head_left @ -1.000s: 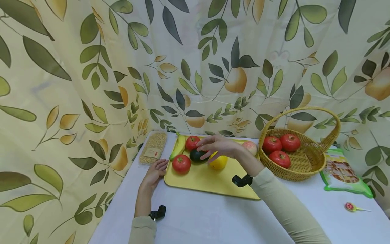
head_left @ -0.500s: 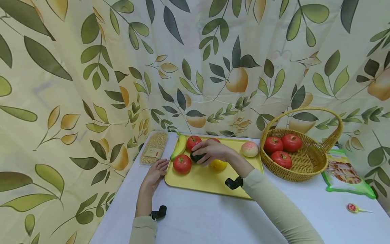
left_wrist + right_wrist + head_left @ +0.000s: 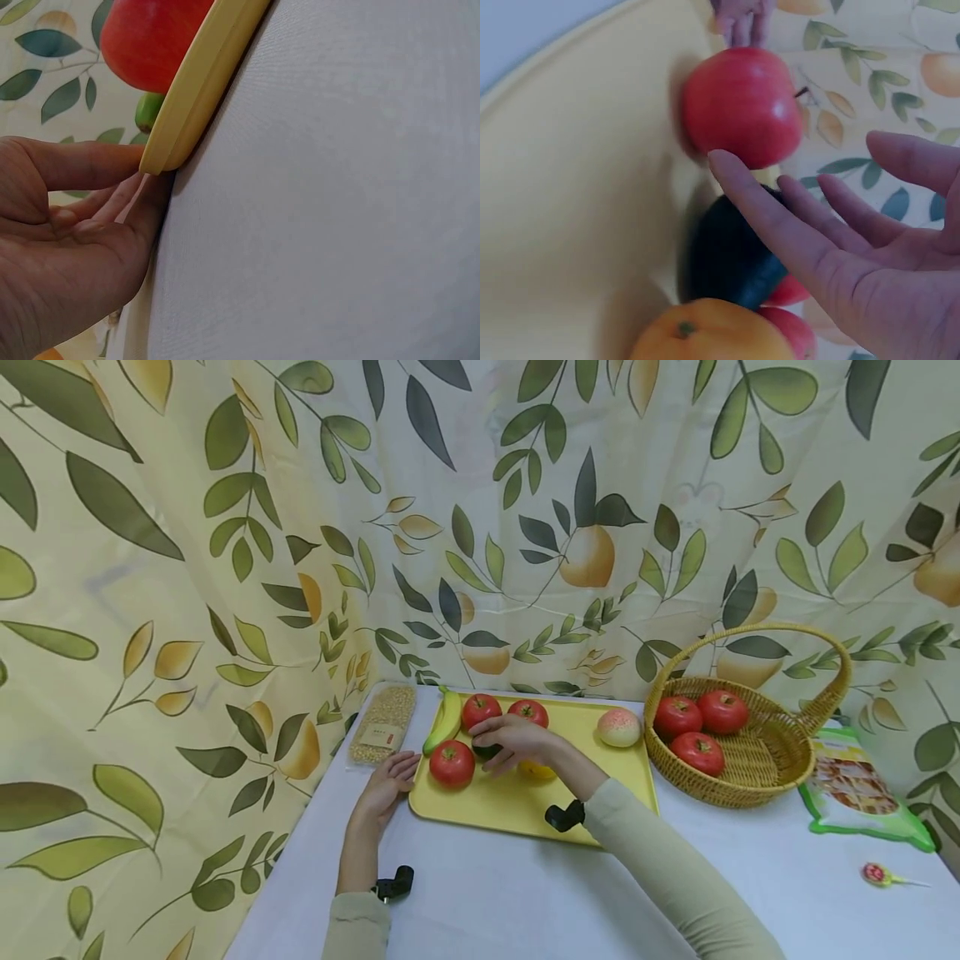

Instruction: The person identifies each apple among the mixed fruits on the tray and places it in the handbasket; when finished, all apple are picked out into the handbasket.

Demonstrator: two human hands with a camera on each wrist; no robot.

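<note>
A yellow tray (image 3: 487, 814) on the table carries fruit. My right hand (image 3: 517, 740) reaches over it, fingers spread above and around a dark green avocado (image 3: 483, 751), which it partly hides. In the right wrist view, thumb and fingers are apart beside the avocado (image 3: 724, 259), near a red apple (image 3: 739, 109); whether they touch it I cannot tell. An orange (image 3: 536, 771) lies under the right hand. At the tray's left corner, my left hand (image 3: 388, 787) touches the rim with extended fingers, as the left wrist view shows (image 3: 82, 225).
Also on the tray are a banana (image 3: 444, 722), more red apples (image 3: 481, 712) and a peach (image 3: 618, 727). A wicker basket (image 3: 731, 789) with red apples stands right. A bag of grain (image 3: 384, 725) lies left; a green-edged packet (image 3: 855, 785) and lollipop (image 3: 876, 874) lie far right.
My right hand has moved left and down toward the avocado, uncovering the peach and the apple behind. The left hand has stayed at the tray's corner.
</note>
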